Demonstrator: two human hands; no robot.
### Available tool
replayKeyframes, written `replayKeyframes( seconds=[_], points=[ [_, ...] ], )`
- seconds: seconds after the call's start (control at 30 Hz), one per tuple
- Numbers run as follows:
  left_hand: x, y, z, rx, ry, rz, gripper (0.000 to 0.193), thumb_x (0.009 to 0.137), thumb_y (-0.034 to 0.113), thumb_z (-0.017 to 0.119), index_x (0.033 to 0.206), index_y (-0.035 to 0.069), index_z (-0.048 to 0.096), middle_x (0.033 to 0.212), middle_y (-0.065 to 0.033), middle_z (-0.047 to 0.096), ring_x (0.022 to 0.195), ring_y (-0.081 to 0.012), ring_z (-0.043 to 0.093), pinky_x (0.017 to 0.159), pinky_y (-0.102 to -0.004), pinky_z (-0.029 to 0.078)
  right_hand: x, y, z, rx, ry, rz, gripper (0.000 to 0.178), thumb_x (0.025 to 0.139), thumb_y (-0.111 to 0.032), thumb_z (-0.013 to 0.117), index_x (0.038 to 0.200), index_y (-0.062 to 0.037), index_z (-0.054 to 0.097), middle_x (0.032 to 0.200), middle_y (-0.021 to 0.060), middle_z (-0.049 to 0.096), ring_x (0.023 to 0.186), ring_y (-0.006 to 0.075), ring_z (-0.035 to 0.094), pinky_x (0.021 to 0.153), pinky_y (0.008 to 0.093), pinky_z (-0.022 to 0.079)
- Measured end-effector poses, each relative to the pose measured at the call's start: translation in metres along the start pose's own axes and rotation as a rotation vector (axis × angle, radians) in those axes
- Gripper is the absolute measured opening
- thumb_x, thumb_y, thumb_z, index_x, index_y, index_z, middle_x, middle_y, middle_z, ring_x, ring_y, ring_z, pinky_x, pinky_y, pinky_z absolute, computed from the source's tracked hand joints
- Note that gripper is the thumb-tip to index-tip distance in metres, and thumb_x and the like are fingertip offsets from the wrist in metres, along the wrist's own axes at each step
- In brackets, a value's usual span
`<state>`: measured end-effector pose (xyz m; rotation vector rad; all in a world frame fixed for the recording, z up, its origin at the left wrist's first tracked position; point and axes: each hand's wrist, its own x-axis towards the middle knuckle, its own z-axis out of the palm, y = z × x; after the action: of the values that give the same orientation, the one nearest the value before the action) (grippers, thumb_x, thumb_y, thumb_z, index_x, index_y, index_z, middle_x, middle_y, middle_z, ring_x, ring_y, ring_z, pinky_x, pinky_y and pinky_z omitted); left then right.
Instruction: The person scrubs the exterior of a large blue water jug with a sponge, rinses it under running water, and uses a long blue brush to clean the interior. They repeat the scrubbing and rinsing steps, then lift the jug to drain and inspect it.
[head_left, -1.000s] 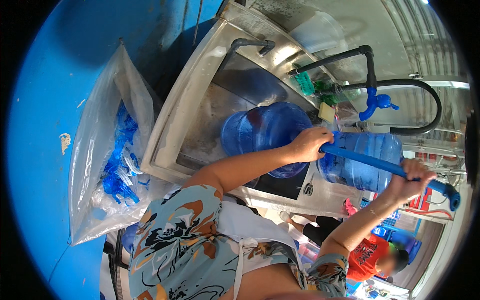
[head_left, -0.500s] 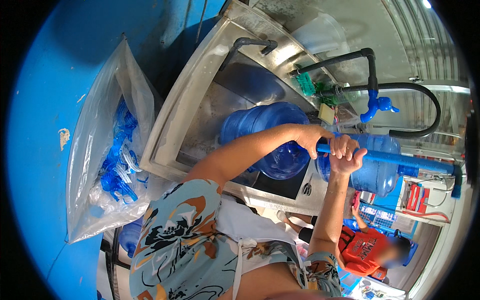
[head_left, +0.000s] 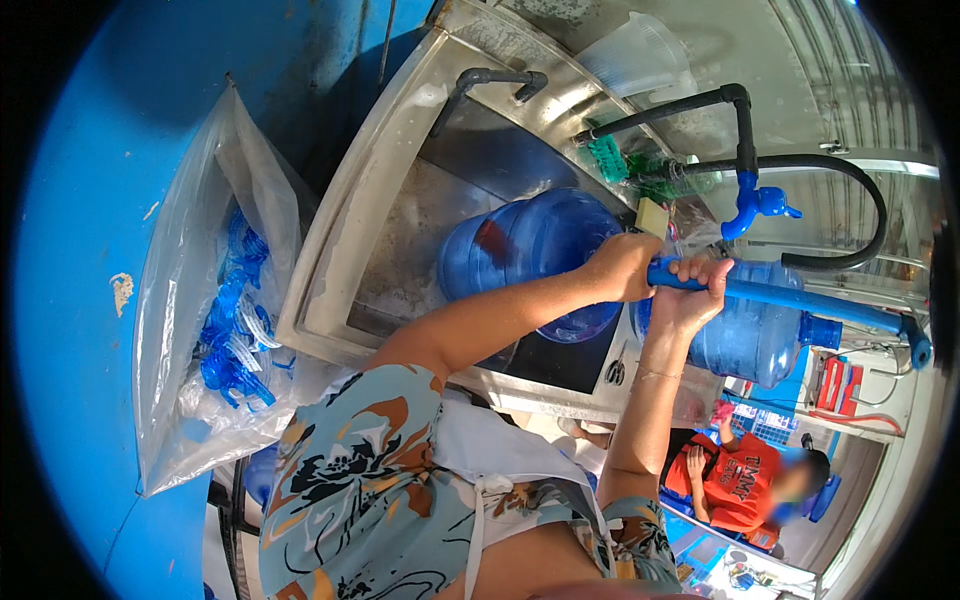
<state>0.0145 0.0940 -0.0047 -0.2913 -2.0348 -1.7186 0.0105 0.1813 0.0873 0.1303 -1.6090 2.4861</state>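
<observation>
My right hand (head_left: 697, 290) is wrapped around a blue pipe (head_left: 800, 296) that ends in an elbow fitting at the right. Beside it, my left hand (head_left: 625, 266) is closed at the pipe's other end, with most of its fingers hidden. Below my left hand and forearm, a large blue water jug (head_left: 565, 225) lies on its side in the metal sink (head_left: 345, 240). A second clear blue jug (head_left: 745, 345) is behind the pipe and my right hand, its neck toward the right.
A blue tap (head_left: 748, 205) on black piping and a curved black hose (head_left: 870, 200) are beyond the jugs. A green brush (head_left: 606, 158) and yellow sponge (head_left: 652, 217) sit by the sink. At left hangs a plastic bag (head_left: 165, 400) of blue caps. A person (head_left: 735, 480) in orange is at lower right.
Both hands and the pipe have shifted slightly up. My left hand has turned so its back shows more, and the pipe's near end shows between my hands. The person in orange has moved.
</observation>
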Motion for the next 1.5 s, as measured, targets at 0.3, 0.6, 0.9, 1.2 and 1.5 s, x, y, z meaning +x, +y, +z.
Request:
replayKeyframes(
  seconds=[0.3, 0.6, 0.9, 1.2, 1.5],
  points=[
    [0.018, -0.022, -0.019, -0.254, -0.552, 0.198, 0.051, 0.055, 0.023, 0.081, 0.099, 0.002, 0.067, 0.094, -0.017, 0.069, 0.088, -0.0353, 0.067, 0.079, -0.04, 0.053, 0.012, 0.002, 0.006, 0.07, -0.678, 0.207, 0.055, 0.094, -0.051, 0.056, 0.057, -0.0146, 0.036, 0.058, -0.0002, 0.035, 0.052, 0.0134, 0.033, 0.054, 0.0308, 0.028],
    [-0.036, 0.011, -0.003, 0.092, 0.23, 0.086, 0.096, 0.058, 0.028, 0.086, 0.136, 0.003, 0.036, 0.113, -0.0176, 0.044, 0.103, -0.0359, 0.045, 0.085, -0.0459, 0.035, 0.011, -0.004, 0.0, -0.003, 0.002, 0.02, 0.046, 0.095, -0.041, 0.059, 0.064, -0.0147, 0.037, 0.063, -0.0002, 0.037, 0.057, 0.014, 0.033, 0.059, 0.03, 0.032],
    [0.02, -0.026, -0.001, -0.275, -0.429, 0.211, 0.05, 0.055, 0.02, 0.08, 0.1, 0.003, 0.065, 0.083, -0.0176, 0.068, 0.081, -0.0357, 0.067, 0.074, -0.0438, 0.052, -0.006, -0.002, 0.0, 0.027, -0.277, 0.044, 0.051, 0.094, -0.044, 0.059, 0.06, -0.0149, 0.035, 0.063, 0.0003, 0.036, 0.059, 0.0139, 0.035, 0.061, 0.0299, 0.031],
    [-0.05, 0.03, -0.001, 0.085, 0.272, 0.112, 0.076, 0.063, 0.021, 0.082, 0.126, 0.001, 0.045, 0.114, -0.0213, 0.051, 0.107, -0.0394, 0.049, 0.091, -0.0473, 0.04, 0.006, -0.001, 0.0, 0.023, -0.222, 0.043, 0.048, 0.095, -0.044, 0.058, 0.062, -0.0149, 0.039, 0.063, -0.0005, 0.038, 0.055, 0.0144, 0.036, 0.06, 0.0302, 0.033],
    [0.002, -0.003, -0.006, -0.087, 0.102, 0.109, 0.06, 0.059, 0.02, 0.081, 0.112, 0.002, 0.059, 0.101, -0.0187, 0.063, 0.096, -0.0387, 0.061, 0.084, -0.0463, 0.048, -0.005, -0.001, 0.014, 0.069, 0.232, 0.11, 0.046, 0.09, -0.048, 0.065, 0.068, -0.0147, 0.044, 0.066, -0.0023, 0.041, 0.064, 0.0131, 0.041, 0.063, 0.0303, 0.034]
  ],
)
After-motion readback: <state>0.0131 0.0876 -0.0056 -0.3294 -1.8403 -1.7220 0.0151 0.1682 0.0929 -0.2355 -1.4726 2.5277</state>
